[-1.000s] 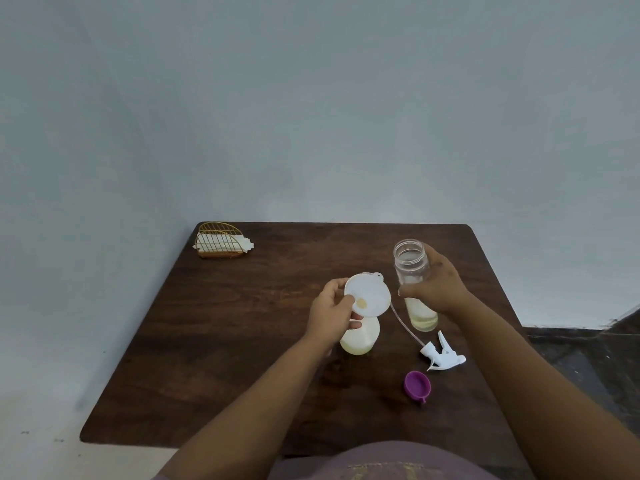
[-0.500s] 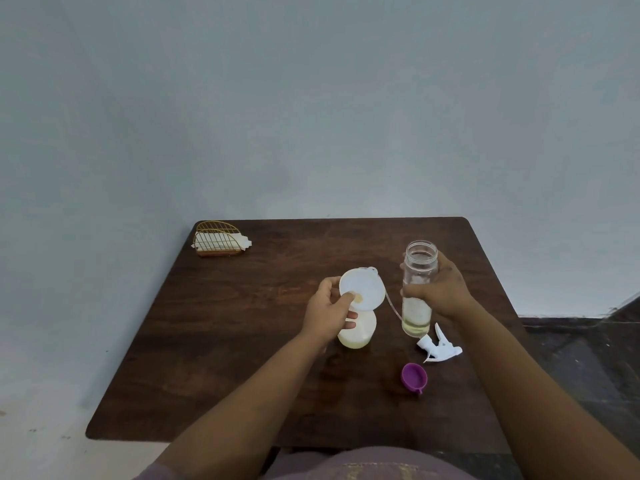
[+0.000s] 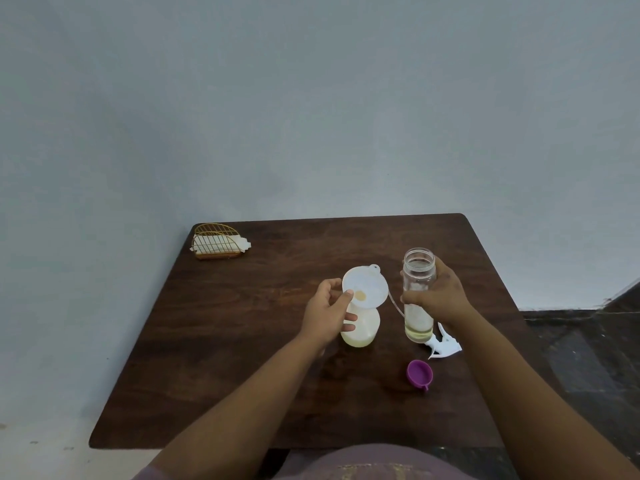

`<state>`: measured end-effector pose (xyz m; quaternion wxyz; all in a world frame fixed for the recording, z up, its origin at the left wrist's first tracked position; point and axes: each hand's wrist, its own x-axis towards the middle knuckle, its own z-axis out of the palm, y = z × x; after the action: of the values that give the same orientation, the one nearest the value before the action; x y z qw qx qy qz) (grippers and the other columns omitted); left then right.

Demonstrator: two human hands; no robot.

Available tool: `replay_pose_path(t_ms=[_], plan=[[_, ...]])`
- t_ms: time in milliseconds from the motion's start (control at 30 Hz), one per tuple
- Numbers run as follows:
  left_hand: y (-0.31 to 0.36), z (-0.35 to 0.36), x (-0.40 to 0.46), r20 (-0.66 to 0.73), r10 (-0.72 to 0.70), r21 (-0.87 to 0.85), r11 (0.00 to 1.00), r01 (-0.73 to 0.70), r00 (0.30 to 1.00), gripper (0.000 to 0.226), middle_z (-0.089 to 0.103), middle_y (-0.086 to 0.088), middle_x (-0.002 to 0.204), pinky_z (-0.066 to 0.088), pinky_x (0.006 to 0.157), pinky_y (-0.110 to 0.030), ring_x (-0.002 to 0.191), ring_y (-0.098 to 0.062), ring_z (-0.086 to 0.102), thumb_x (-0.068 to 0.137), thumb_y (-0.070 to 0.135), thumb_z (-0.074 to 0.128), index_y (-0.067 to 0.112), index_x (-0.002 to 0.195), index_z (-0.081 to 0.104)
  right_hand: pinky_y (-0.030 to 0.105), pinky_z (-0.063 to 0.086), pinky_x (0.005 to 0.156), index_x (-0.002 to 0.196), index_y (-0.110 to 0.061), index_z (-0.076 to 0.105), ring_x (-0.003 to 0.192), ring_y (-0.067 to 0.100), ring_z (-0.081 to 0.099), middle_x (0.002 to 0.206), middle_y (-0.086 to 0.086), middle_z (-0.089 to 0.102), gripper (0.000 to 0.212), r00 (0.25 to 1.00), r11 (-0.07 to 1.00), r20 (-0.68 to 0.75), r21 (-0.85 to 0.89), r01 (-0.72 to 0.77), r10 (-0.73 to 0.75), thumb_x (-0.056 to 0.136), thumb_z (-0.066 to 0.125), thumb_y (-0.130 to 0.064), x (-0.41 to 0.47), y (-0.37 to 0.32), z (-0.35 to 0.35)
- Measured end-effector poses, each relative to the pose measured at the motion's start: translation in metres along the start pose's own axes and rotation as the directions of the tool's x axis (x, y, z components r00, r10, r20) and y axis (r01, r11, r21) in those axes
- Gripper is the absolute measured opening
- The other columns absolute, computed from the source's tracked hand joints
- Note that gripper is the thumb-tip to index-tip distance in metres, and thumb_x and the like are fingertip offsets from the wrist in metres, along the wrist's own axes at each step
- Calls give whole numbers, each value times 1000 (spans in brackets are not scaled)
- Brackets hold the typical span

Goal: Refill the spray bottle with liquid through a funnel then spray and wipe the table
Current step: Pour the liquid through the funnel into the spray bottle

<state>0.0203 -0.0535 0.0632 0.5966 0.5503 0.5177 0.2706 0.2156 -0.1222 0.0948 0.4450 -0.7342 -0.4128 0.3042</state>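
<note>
Since a second ago: right hand [image 3: 438, 299] has brought the clear bottle [image 3: 419, 294] down and upright; it was tilted with its base lifted over the trigger head's tube, now it is standing on or just above the table, can't tell which. Left hand hasn't shifted.

Nearest: purple cap [image 3: 419, 373] is lying near the front right of the table [image 3: 225, 358], apart from everything. Just behind it the white trigger head [image 3: 445, 346] is lying on its side, its thin tube running up-left between the two bottles; the clear bottle's base is just beside it.

Right hand is gripping the clear bottle round its middle, mouth open, a little yellowish liquid at the bottom.

Left hand [image 3: 327, 315] is gripping the white bottle [image 3: 360, 327], thumb on the rim of the white funnel [image 3: 365, 289] sitting in its neck.

Open tabletop to the left and front; right edge is close behind the right wrist.

Far left corner: gold wire rack [image 3: 216, 242] holding white napkins, well apart.
</note>
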Motion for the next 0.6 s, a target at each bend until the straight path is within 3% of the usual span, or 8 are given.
replay_pose_path(t_ms=[267,433,600], plan=[[4,-18,5,68,9,14,1000,-10,998,35,60,1,113,60,62,-27,79,-18,70,100,25,51,22,134,46,50,55,86,96,-23,63,92,24,67,94,1,71,53,991,982,-75,163,-98,112,55,78,7,-13,-3,12],[-2,-36,2,66,52,69,996,-57,996,35,55,3,121,58,65,-23,96,-14,64,99,27,53,22,133,48,42,54,86,102,-22,61,97,23,65,99,1,70,57,978,988,-154,88,-127,139,54,81,0,-32,-5,26],[-19,-71,-3,9,123,187,975,-123,992,36,45,7,129,54,93,-33,104,-6,55,95,29,58,24,130,51,31,46,81,106,-16,59,97,22,62,99,1,67,56,961,992,-245,19,-128,129,58,83,0,-59,-13,52]])
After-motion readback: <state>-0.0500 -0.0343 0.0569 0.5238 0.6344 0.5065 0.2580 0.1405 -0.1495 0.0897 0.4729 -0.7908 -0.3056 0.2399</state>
